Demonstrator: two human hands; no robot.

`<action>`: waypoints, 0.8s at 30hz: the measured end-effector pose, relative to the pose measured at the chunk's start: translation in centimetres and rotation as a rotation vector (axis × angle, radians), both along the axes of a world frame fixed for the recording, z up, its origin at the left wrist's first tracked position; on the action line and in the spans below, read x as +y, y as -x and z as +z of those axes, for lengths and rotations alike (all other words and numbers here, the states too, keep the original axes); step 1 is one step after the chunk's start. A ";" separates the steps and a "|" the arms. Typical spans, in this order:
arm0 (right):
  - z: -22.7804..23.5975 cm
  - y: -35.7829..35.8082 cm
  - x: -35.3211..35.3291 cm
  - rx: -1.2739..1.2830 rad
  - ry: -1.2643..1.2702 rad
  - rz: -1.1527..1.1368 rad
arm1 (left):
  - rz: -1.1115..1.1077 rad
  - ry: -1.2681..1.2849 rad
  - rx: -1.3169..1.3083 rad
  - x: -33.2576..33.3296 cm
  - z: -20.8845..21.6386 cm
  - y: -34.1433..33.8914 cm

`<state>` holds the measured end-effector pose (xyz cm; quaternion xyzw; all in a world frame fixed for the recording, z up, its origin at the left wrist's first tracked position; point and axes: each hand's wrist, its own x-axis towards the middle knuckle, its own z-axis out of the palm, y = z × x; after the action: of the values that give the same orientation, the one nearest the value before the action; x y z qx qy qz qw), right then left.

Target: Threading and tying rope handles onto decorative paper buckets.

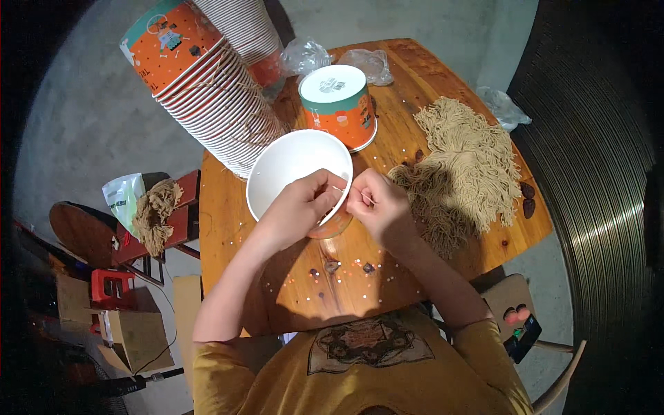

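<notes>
Tilted in front of me is a paper bucket (287,162), its white inside facing up. My left hand (301,207) is closed at the bucket's right rim, thumb and fingers pinched together; what lies between the fingertips is too small to name. Just outside that rim my right hand (379,204) is closed in a pinch on a thin pale strand. The two hands are close together, with the rim between them. A large heap of beige strings (470,162) lies right of my right hand, partly in shadow.
A tall leaning stack of orange-printed paper buckets (214,104) stands left. An upside-down bucket (337,104) sits behind the hands. Small pale dots (346,277) are scattered on the wooden table (408,66). Clear plastic bags (304,55) lie at the back. A stool (166,214) holds more string.
</notes>
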<state>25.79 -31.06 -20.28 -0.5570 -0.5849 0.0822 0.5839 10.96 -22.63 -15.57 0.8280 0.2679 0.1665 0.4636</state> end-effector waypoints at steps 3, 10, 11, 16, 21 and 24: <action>-0.4 -0.5 -0.1 0.037 0.039 0.005 | 0.012 -0.098 0.100 0.0 0.6 -1.3; 0.9 -3.3 -1.3 0.140 0.278 0.187 | 0.139 -0.298 0.045 -0.2 0.9 -1.9; 1.2 -3.8 -1.6 0.124 0.357 0.197 | 0.165 -0.261 0.018 -0.1 1.1 -1.8; 3.4 -5.1 -2.7 0.107 0.522 0.252 | 0.127 0.088 -0.266 0.4 1.0 -2.6; 4.0 -5.5 -2.1 0.019 0.412 0.410 | 0.046 0.347 -0.264 0.3 1.1 -3.6; 4.7 -5.6 -1.5 0.088 0.393 0.518 | 0.026 0.303 -0.234 0.0 1.0 -4.0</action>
<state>31.42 -32.58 -15.55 -0.4875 -0.6544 0.3634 0.4494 14.97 -22.58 -14.53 0.7201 0.2448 0.2250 0.6090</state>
